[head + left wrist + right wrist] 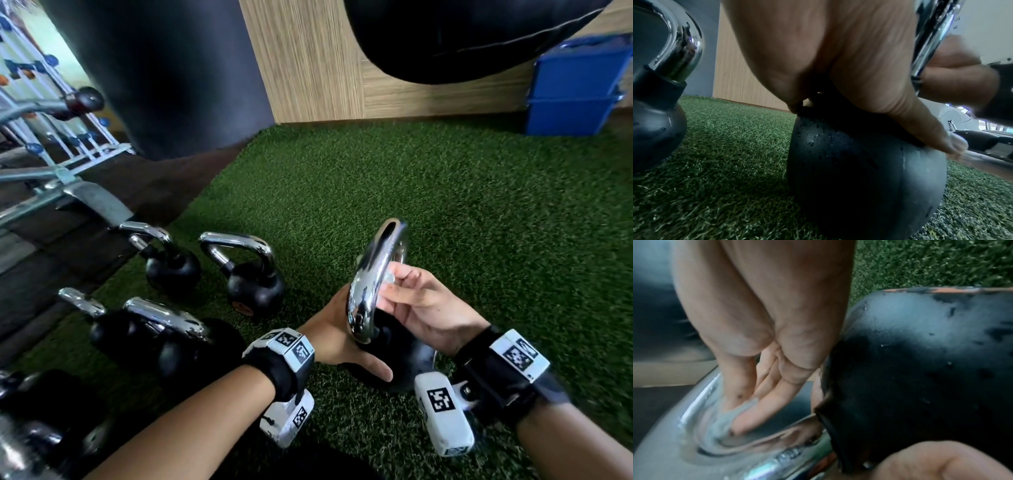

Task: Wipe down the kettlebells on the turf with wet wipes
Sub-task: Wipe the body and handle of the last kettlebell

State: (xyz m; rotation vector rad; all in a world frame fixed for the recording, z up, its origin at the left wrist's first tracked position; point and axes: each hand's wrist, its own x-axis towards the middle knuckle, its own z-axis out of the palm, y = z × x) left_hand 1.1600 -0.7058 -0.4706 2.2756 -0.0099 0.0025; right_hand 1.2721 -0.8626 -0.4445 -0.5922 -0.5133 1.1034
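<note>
Now, kettlebell (394, 356): we tilt it on the turf (445, 212); round matte black body beaded with droplets.
Handle (373, 284): a smooth, mirror-bright chrome loop.
Wet wipe (721, 423): a thin grey wad that our right hand (428, 305) pinches against the handle.
Left hand (339, 335): we cup the body, fingers wrapped around it.
Other kettlebells (255, 274): upright to our left, chrome loops, black bodies.
</note>
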